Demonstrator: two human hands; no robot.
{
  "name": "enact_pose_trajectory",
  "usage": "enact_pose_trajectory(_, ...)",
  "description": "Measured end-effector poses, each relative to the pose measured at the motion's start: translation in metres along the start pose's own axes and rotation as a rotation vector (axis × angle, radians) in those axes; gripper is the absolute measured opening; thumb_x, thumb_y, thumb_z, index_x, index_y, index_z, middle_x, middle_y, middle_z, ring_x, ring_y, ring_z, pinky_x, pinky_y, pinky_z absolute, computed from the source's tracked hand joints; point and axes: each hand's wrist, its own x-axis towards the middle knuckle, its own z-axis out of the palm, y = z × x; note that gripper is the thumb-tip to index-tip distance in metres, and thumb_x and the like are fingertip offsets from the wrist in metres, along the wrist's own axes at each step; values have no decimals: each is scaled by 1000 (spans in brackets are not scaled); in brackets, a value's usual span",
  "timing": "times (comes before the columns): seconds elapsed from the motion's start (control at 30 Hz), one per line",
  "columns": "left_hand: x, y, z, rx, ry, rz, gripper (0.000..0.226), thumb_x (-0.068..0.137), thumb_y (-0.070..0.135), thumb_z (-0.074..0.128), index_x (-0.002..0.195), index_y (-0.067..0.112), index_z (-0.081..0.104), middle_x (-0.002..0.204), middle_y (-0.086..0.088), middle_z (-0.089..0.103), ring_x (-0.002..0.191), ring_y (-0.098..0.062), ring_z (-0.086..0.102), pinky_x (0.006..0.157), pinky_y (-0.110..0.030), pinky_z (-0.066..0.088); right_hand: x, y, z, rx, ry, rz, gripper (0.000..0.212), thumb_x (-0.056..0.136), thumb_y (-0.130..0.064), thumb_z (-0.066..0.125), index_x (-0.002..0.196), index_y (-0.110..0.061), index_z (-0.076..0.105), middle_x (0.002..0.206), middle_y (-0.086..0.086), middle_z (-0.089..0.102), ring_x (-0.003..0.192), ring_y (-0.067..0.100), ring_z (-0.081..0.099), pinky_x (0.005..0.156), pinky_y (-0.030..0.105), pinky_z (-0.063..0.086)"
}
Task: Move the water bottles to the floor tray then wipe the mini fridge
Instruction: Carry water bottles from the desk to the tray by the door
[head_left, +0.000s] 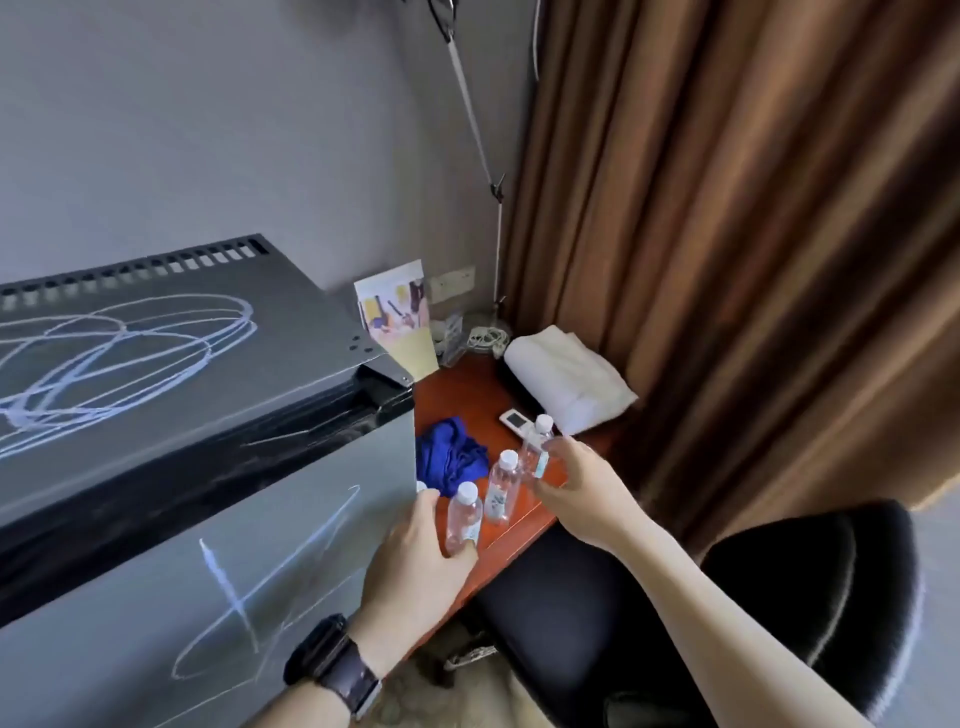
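The mini fridge (171, 415) fills the left of the view, grey with a black band along its near top edge, and pale chalk-like scribbles run over both its top and its front face. A row of vent slots lines its far edge. Just right of it stands a reddish-brown desk (457, 389).

The left hand (415, 561), with a dark watch (337, 670) on its wrist, reaches in beside the fridge's right edge. Its fingers curl round the lower part of the nearest water bottle (464, 517), thumb on the bottle's left side. A white cap (421, 487) of another bottle peeps out just behind the fridge's corner (its body is hidden). A crumpled blue cloth (449, 462) lies on the desk just beyond these bottles.

A middle bottle (501, 486) stands upright and untouched between the two hands. Further right, the right hand (571, 486) holds a third bottle (537, 447) with thumb and fingers wrapped round its lower half; whether its base is touching the desk cannot be told. A white remote (514, 420) lies just behind it.

At the far end of the desk stand a printed card (397, 312) and some coiled cables (485, 336), with a folded white towel (566, 379) to their right. A brown curtain (753, 234) hangs along the right, and a black chair (779, 597) sits below the desk's near edge.
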Motion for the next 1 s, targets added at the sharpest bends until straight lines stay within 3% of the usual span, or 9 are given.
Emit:
enact_pose_trajectory(0.13, 29, -1, 58, -41, 87, -117, 34, 80, 37, 66, 106, 31, 46, 99, 5, 61, 96, -22, 63, 73, -32, 51, 60, 49, 26, 58, -97, -17, 27, 85, -45, 56, 105, -27, 52, 96, -2, 63, 90, 21, 62, 75, 38, 51)
enact_pose_trajectory(0.2, 43, -4, 88, -41, 105, -154, 45, 78, 30, 69, 117, 30, 47, 105, 8, 58, 103, -20, 60, 77, -27, 48, 87, 70, 45, 80, -157, -21, 22, 84, -42, 59, 98, -30, 46, 90, -7, 59, 84, 18, 60, 67, 34, 48)
enact_pose_trajectory(0.27, 62, -9, 115, -30, 132, -186, 57, 77, 26, 71, 128, 25, 46, 120, 6, 59, 113, -18, 58, 83, -24, 45, 110, 88, 64, 131, -199, -29, 41, 84, -36, 64, 118, -24, 46, 105, -11, 56, 97, 14, 59, 79, 34, 52)
enact_pose_trajectory(0.33, 83, -16, 136, -13, 166, -213, 65, 76, 25, 71, 134, 25, 44, 125, 7, 59, 116, -16, 57, 85, -23, 45, 131, 102, 83, 232, -233, -23, 70, 84, -33, 68, 144, -25, 33, 135, -14, 47, 124, 9, 50, 98, 36, 49)
enact_pose_trajectory(0.47, 121, -35, 167, 55, 207, -342, 79, 73, 30, 71, 143, 29, 33, 135, 10, 55, 120, -20, 56, 85, -32, 50, 160, 124, 122, 269, -263, 0, 84, 82, -20, 71, 153, -23, 26, 153, -6, 39, 139, 16, 42, 105, 34, 43)
enact_pose_trajectory(0.57, 139, -52, 183, 122, 212, -395, 76, 76, 35, 71, 143, 30, 35, 135, 9, 57, 118, -19, 59, 80, -32, 50, 174, 138, 148, 253, -280, 4, 72, 81, -16, 70, 145, -25, 39, 135, -12, 51, 127, 13, 51, 101, 33, 47)
enact_pose_trajectory(0.7, 147, -71, 199, 112, 173, -416, 42, 77, 33, 66, 116, 34, 50, 105, 12, 64, 100, -17, 65, 65, -25, 42, 181, 149, 175, 244, -299, -33, 35, 79, -23, 72, 104, -36, 52, 97, -12, 66, 87, 8, 64, 70, 24, 50)
enact_pose_trajectory(0.83, 154, -82, 205, 37, 175, -432, 36, 73, 34, 68, 104, 35, 51, 98, 13, 66, 92, -15, 66, 62, -26, 42, 181, 155, 190, 317, -321, -11, 41, 75, -31, 80, 94, -44, 46, 91, -13, 66, 81, 4, 64, 66, 21, 48)
enact_pose_trajectory(1.0, 145, -64, 190, -59, 274, -324, 38, 66, 48, 68, 98, 39, 51, 93, 18, 63, 83, -3, 61, 64, -25, 49, 180, 153, 165, 431, -340, -54, 51, 69, -30, 80, 109, -28, 49, 94, -11, 64, 83, 12, 68, 68, 33, 58)
